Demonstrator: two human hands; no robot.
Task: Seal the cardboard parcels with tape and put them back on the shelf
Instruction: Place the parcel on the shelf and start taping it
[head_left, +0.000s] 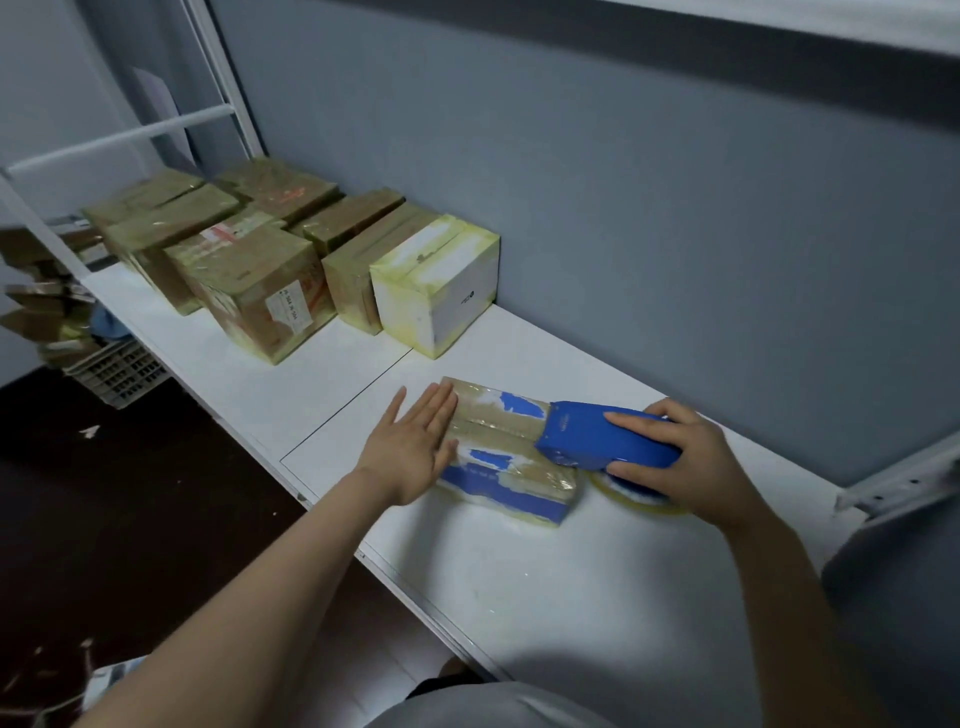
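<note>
A flat blue-and-white parcel (511, 457) wrapped in clear tape lies on the white shelf board (597, 571). My left hand (415, 447) lies flat with straight fingers against the parcel's left end. My right hand (685, 457) grips a blue tape dispenser (597, 436), whose front end sits on the parcel's right part. The yellowish tape roll (639, 496) shows under the dispenser, beside the parcel.
Several taped cardboard parcels (260, 280) and a white box (441, 286) stand in a row at the back left, against the grey wall. A white shelf frame (119, 137) rises at left. A grey crate (117, 371) with flattened cardboard sits on the dark floor below.
</note>
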